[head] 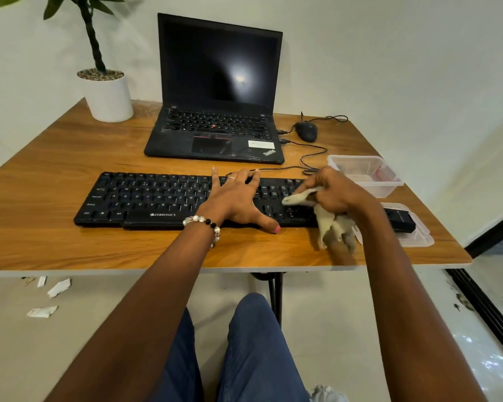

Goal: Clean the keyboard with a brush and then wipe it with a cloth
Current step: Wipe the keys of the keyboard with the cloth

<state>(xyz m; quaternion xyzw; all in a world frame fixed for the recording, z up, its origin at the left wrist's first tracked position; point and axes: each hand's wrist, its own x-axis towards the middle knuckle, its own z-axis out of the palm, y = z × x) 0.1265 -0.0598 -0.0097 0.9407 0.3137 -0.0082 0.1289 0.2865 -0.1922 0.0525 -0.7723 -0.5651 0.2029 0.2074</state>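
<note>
A black keyboard (145, 198) lies across the near half of the wooden table (55, 158). My left hand (235, 198) rests flat on its middle with fingers spread, thumb at the front edge. My right hand (336, 192) hovers over the keyboard's right end, gripping a pale crumpled cloth (330, 224) that hangs down past the front edge. A black brush-like tool (400, 220) lies on a clear plastic lid (418, 236) just right of the keyboard.
An open black laptop (218, 111) stands behind the keyboard. A wired mouse (306, 131) and cables lie to its right. A clear plastic box (366, 175) sits at the right. A potted plant (108, 94) stands at the back left corner.
</note>
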